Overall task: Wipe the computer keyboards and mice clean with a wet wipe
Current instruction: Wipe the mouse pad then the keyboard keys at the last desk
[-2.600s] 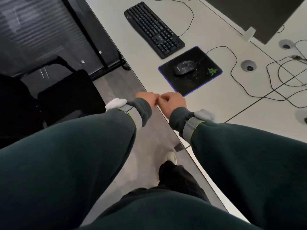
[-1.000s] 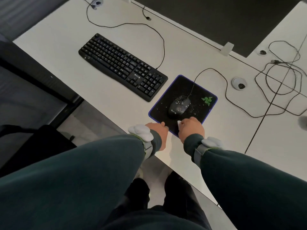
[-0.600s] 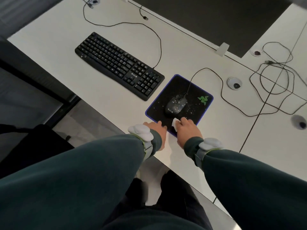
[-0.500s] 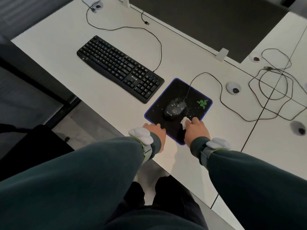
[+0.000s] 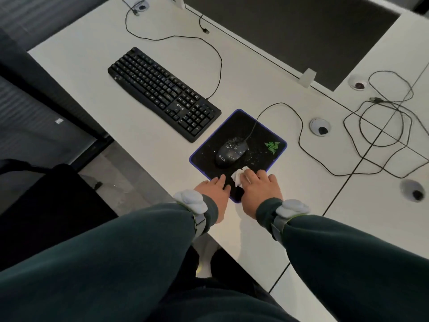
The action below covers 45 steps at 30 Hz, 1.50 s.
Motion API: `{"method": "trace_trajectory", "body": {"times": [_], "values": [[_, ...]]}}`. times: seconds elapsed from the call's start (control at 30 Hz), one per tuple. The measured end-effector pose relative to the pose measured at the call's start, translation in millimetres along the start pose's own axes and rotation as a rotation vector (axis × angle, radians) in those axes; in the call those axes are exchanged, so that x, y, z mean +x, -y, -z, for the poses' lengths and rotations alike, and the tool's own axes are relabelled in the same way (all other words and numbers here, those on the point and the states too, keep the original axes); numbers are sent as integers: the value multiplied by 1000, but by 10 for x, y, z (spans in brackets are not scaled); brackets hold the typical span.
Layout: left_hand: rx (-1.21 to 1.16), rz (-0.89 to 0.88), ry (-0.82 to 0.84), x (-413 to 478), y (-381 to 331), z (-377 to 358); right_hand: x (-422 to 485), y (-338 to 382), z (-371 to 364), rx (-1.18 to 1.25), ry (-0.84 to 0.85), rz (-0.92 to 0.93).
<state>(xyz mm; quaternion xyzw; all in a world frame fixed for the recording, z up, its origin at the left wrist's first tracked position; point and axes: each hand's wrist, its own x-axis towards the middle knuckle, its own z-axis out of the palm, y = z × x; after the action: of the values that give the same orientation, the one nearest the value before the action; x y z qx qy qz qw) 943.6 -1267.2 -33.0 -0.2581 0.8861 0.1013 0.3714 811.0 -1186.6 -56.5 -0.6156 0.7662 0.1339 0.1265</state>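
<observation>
Head view:
Left hand (image 5: 213,194): fingers straight, resting flat on the near corner of the mouse pad (image 5: 234,126).
Right hand (image 5: 260,189): fingers flat, pressing the wet wipe (image 5: 237,176) onto the pad.
Wet wipe: crumpled, just beside the mouse (image 5: 229,152).
Mouse: on the pad, speckled white.
Keyboard (image 5: 162,91): on the desk (image 5: 92,54), left of the pad.
</observation>
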Motion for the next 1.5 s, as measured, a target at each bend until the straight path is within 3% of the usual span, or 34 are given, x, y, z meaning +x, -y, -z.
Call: {"method": "trace_trajectory", "body": {"times": [0.17, 0.63, 0.87, 1.1, 1.27, 1.5], "values": [[18, 36, 168, 6, -89, 260, 14, 51, 32, 57, 19, 34], [127, 16, 253, -134, -184, 577, -88, 59, -68, 49, 90, 82], [143, 24, 254, -49, -191, 576, -66, 9, -79, 37, 81, 95], [168, -12, 274, 114, -156, 484, 302, -488, 3, 135, 115, -227], [117, 29, 218, 189, -141, 438, 145, -248, -18, 193, 94, -150], [138, 9, 190, 246, -111, 424, -81, -120, -114, 33, 130, -85]]}}
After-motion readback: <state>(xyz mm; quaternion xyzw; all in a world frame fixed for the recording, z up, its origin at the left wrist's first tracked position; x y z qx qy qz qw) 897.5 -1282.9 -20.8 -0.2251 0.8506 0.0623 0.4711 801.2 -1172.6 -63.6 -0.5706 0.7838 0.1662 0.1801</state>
